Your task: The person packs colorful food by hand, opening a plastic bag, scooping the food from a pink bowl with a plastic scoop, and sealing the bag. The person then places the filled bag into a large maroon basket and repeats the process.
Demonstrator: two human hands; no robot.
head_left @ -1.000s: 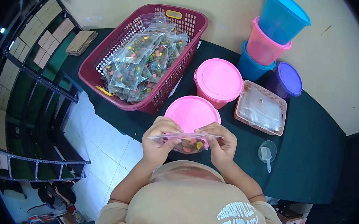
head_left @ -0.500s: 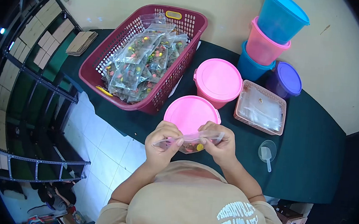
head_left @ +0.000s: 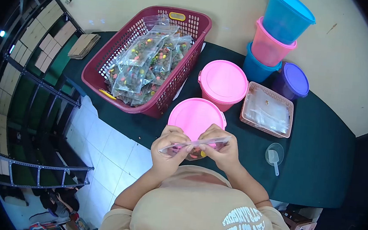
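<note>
Between my two hands is a clear plastic zip bag (head_left: 196, 153) with small brown, yellow and reddish pieces inside. My left hand (head_left: 169, 149) pinches the left part of its top strip, thumb towards me. On the other side, my right hand (head_left: 223, 149) pinches the same strip, and both thumbs nearly meet at the middle. The bag hangs in front of my chest, over the near edge of a pink-lidded tub (head_left: 196, 118). The fingers behind the strip are partly hidden.
A maroon basket (head_left: 162, 94) full of filled bags stands at left. Another pink tub (head_left: 224, 81), a tray of flat clear bags (head_left: 266, 110), stacked tubs (head_left: 273, 46), a purple-lidded tub (head_left: 294, 80) and a scoop in a clear cup (head_left: 274, 159) occupy the green-covered table (head_left: 318, 169).
My thumbs have come closer together along the bag's top strip; the right thumb has moved left and the left one slightly right. The bag stays in both hands.
</note>
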